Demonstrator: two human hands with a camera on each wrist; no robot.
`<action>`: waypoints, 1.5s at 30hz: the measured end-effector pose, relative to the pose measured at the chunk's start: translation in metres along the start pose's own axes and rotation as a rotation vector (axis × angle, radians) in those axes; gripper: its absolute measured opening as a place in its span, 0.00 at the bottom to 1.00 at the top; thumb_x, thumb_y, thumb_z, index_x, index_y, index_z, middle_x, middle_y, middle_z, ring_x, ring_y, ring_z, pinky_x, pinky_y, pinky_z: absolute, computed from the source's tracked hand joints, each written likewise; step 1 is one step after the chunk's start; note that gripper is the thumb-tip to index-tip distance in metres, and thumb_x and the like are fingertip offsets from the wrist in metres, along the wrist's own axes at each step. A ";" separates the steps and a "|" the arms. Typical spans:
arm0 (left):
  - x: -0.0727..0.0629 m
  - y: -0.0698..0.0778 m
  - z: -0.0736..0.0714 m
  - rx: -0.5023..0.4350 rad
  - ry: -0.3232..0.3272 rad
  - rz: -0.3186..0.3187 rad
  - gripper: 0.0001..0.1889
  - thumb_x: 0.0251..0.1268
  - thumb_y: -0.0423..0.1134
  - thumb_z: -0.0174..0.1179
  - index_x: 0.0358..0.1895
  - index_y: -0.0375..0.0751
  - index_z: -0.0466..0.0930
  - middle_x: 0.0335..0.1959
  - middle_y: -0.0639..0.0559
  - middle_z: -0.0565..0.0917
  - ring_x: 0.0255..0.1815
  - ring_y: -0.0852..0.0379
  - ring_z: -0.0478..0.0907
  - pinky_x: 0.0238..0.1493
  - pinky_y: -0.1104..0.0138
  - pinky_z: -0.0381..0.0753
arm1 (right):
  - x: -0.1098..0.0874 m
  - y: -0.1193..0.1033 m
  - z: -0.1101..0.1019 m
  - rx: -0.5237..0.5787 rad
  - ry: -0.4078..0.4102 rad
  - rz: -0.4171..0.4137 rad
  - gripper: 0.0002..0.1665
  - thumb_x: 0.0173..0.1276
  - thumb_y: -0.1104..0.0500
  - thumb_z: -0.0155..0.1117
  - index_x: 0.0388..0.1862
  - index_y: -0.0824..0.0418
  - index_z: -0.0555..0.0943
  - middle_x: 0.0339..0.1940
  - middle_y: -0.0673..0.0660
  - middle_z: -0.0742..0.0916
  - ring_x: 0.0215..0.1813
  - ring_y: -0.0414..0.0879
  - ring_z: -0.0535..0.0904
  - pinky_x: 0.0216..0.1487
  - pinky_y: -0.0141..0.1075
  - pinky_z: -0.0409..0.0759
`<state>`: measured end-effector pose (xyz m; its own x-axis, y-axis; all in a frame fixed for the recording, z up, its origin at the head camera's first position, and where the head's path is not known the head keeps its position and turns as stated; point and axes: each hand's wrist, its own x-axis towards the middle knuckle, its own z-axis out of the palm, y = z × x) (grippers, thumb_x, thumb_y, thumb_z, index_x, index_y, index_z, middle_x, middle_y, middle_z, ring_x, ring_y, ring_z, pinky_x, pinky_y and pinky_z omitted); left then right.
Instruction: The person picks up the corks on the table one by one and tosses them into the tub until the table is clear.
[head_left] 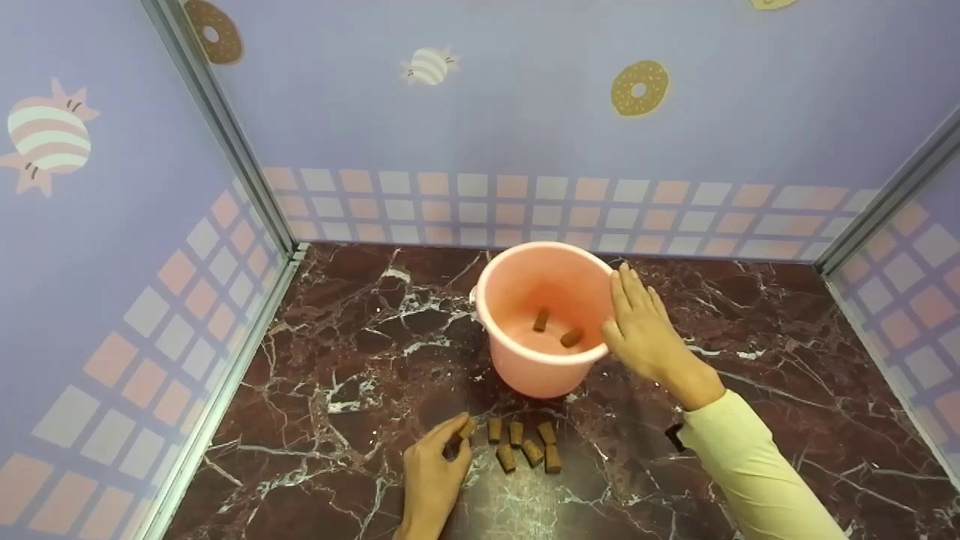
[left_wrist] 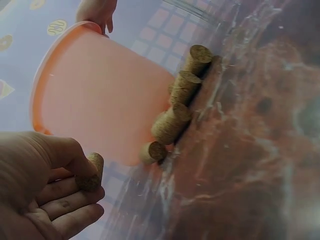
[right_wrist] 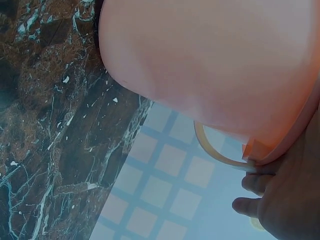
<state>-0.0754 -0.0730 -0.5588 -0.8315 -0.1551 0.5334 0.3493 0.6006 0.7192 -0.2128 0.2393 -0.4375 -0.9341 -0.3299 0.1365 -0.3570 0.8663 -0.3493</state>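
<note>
My left hand [head_left: 435, 469] pinches a brown cork [left_wrist: 96, 170] between thumb and fingers, left of the loose corks. Several more tapered corks [head_left: 532, 451] lie in two rough rows on the tabletop, in front of a pink bucket [head_left: 536, 375]. Inside the bucket, two corks [head_left: 571, 337] rest near the bottom. My right hand [head_left: 645, 334] lies against the right side of the bucket's rim, its fingers straight. A pale curved handle [right_wrist: 215, 152] hangs by those fingers in the right wrist view.
Everything stands on a dark red marbled tabletop [head_left: 337, 337]. A lilac back wall [head_left: 525, 127] with pink and white squares closes off the far side, and similar panels [head_left: 112, 262] bound the left and right.
</note>
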 end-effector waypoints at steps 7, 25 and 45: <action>0.009 0.004 -0.003 0.007 0.005 -0.016 0.23 0.45 0.14 0.72 0.49 0.32 0.92 0.45 0.43 0.92 0.38 0.50 0.90 0.36 0.60 0.91 | -0.001 -0.001 0.000 -0.005 -0.003 -0.004 0.44 0.80 0.55 0.43 0.84 0.77 0.43 0.87 0.73 0.45 0.87 0.66 0.38 0.85 0.60 0.35; 0.035 0.024 -0.010 -0.018 0.079 0.071 0.23 0.46 0.16 0.73 0.49 0.32 0.91 0.47 0.42 0.92 0.46 0.44 0.91 0.50 0.60 0.89 | -0.001 0.000 0.000 -0.012 -0.005 -0.005 0.44 0.81 0.55 0.42 0.84 0.78 0.43 0.87 0.73 0.45 0.87 0.67 0.38 0.85 0.60 0.35; 0.065 0.043 -0.016 -0.114 0.100 0.076 0.22 0.50 0.16 0.72 0.51 0.32 0.91 0.49 0.42 0.91 0.49 0.44 0.90 0.56 0.58 0.88 | -0.001 0.000 -0.001 -0.001 -0.004 -0.018 0.44 0.80 0.57 0.44 0.83 0.79 0.43 0.86 0.74 0.46 0.87 0.67 0.38 0.85 0.60 0.35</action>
<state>-0.1076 -0.0697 -0.4863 -0.7555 -0.1930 0.6260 0.4615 0.5215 0.7177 -0.2118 0.2400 -0.4368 -0.9275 -0.3471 0.1389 -0.3738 0.8606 -0.3458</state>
